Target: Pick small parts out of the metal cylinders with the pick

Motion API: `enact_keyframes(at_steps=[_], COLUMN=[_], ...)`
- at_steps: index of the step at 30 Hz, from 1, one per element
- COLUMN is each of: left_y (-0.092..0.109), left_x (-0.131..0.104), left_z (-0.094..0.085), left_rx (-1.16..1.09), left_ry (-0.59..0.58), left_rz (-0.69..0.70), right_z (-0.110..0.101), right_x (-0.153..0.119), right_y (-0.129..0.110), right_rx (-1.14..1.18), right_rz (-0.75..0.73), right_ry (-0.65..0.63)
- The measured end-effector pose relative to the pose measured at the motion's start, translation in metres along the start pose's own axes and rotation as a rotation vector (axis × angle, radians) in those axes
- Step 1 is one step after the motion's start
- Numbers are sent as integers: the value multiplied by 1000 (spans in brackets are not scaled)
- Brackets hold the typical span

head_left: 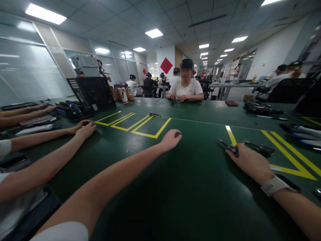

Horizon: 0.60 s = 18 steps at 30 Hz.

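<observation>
Screwdriver [228, 146] under right grip [250, 162]

Single view from my head, facing forward and slightly down across the green table [195, 201]. My forearms fill the near foreground; office ceiling and far benches fill the upper half.

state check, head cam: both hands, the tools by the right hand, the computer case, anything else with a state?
left hand: loose fist, resting on the table, holding nothing
right hand: palm down, on a dark-handled tool
second dark-handled tool: lying flat, untouched
computer case: side panel off, upright
smartwatch: on the right wrist
ceiling lights: on
</observation>
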<state>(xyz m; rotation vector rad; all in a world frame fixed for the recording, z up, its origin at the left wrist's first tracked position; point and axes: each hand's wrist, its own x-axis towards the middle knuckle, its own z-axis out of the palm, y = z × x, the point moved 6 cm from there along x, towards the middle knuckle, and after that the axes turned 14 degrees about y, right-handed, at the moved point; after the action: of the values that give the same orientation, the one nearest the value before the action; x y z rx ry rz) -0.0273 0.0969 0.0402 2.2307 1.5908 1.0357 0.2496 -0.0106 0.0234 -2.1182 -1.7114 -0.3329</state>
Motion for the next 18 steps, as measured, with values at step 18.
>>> enact_keyframes(at_steps=[18], left_y=[-200], left_x=[201], left_z=[-59], left_rx=[566], left_ry=[171], left_rz=[-134], right_z=[-3], right_x=[13], right_y=[13], right_rx=[62], right_rz=[20], right_ry=[319])
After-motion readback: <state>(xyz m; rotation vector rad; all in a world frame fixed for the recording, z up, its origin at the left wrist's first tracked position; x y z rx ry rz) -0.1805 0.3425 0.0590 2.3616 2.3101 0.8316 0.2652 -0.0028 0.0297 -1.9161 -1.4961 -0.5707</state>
